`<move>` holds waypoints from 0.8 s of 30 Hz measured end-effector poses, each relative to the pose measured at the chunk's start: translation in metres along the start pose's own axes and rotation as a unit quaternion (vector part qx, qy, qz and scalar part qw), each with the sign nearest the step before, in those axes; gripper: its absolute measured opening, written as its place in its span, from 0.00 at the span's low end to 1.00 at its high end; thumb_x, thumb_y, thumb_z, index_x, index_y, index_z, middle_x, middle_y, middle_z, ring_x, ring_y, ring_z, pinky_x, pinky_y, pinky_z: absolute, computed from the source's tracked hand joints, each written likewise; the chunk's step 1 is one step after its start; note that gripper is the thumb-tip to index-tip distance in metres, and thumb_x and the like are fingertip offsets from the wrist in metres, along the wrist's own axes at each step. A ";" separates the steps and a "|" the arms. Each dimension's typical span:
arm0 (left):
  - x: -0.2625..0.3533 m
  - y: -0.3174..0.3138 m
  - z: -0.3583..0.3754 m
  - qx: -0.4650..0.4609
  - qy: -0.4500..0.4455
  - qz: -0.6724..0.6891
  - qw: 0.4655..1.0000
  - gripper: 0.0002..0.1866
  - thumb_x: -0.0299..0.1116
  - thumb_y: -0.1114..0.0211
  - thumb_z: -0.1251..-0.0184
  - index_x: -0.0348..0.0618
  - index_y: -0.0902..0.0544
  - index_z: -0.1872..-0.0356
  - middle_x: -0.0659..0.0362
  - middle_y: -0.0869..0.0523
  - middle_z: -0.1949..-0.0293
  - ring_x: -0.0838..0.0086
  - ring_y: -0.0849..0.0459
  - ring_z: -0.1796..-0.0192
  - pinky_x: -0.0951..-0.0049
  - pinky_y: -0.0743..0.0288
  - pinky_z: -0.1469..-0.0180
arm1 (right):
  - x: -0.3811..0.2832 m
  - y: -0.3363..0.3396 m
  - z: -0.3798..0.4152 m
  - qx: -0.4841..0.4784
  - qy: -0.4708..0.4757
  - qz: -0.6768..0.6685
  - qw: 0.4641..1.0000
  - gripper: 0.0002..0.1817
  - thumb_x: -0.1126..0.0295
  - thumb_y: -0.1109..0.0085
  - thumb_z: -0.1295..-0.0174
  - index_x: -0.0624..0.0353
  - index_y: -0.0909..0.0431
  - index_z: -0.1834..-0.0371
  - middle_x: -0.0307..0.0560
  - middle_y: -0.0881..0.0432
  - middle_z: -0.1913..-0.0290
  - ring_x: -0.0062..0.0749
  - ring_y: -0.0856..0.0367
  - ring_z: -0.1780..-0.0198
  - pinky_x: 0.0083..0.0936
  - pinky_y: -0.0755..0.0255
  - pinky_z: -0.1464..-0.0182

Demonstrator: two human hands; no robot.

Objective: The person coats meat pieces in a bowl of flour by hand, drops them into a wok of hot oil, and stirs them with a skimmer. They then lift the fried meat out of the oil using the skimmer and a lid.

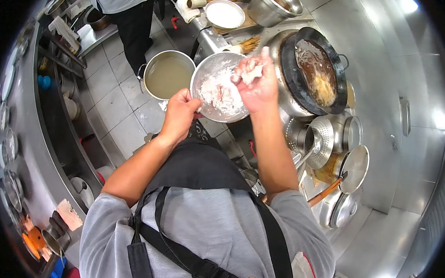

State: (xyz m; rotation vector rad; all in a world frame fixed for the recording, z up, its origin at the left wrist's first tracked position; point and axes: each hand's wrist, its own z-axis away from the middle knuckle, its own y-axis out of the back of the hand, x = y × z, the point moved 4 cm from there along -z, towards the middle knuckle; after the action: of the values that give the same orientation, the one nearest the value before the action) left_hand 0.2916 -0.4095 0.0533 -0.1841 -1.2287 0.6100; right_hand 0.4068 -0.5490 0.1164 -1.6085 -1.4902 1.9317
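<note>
Bowl (203, 72) first: how is it held?

Its near rim, toward the left, is gripped by the left hand (180, 115).

And the right hand (262, 91)?

It is raised over the bowl's right rim, fingers curled round a floury piece (253, 75). Other floury pieces (219, 95) are heaped below, inside the bowl.

Where is the wok (290, 81) placed?

To the right of both hands, with the right hand nearer. They are not touching. Golden food (324, 89) is gathered in the wok's nearer part, amid dark oil (310, 56).

Can the held piece's long axis be read?

No; it is partly covered by fingers, so that cannot be told.
</note>
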 end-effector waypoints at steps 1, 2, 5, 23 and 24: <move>-0.003 0.001 -0.001 -0.002 0.004 0.002 1.000 0.10 0.22 0.42 0.40 0.43 0.32 0.77 0.61 0.23 0.73 0.76 0.20 0.72 0.73 0.20 0.69 | 0.007 -0.006 0.002 0.138 -0.025 -0.046 0.989 0.12 0.60 0.49 0.31 0.58 0.25 0.65 0.48 0.21 0.69 0.29 0.24 0.70 0.28 0.26 0.69; -0.004 0.002 -0.001 -0.004 0.010 0.002 1.000 0.09 0.22 0.42 0.40 0.43 0.32 0.77 0.61 0.22 0.73 0.76 0.20 0.72 0.73 0.21 0.69 | 0.010 -0.019 0.000 0.139 -0.022 -0.048 0.989 0.12 0.60 0.49 0.31 0.58 0.25 0.65 0.48 0.21 0.69 0.29 0.24 0.70 0.28 0.26 0.69; -0.003 -0.001 0.000 0.008 0.015 0.005 1.000 0.09 0.21 0.42 0.41 0.44 0.31 0.76 0.60 0.22 0.73 0.76 0.20 0.72 0.73 0.22 0.70 | 0.008 -0.040 0.001 0.310 0.008 0.021 0.950 0.03 0.71 0.45 0.35 0.55 0.28 0.66 0.41 0.27 0.77 0.25 0.26 0.75 0.20 0.29 0.76; -0.006 -0.007 -0.002 0.003 0.006 0.004 1.000 0.06 0.23 0.42 0.37 0.44 0.28 0.73 0.61 0.20 0.72 0.81 0.24 0.71 0.77 0.29 0.67 | -0.179 0.024 0.046 0.266 0.160 0.709 0.634 0.19 0.70 0.36 0.47 0.61 0.24 0.50 0.48 0.17 0.57 0.33 0.18 0.57 0.28 0.25 0.51; -0.005 -0.009 0.000 -0.003 0.027 0.008 1.000 0.05 0.23 0.43 0.37 0.43 0.28 0.72 0.59 0.18 0.70 0.78 0.21 0.69 0.75 0.24 0.65 | -0.200 0.040 0.054 0.313 0.143 0.770 0.538 0.20 0.65 0.35 0.48 0.59 0.22 0.52 0.50 0.17 0.57 0.37 0.18 0.57 0.30 0.26 0.51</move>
State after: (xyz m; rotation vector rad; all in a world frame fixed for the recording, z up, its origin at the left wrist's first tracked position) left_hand 0.2938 -0.4200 0.0531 -0.2135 -1.1777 0.6110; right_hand 0.4544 -0.7369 0.2004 -2.6981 1.3413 1.8787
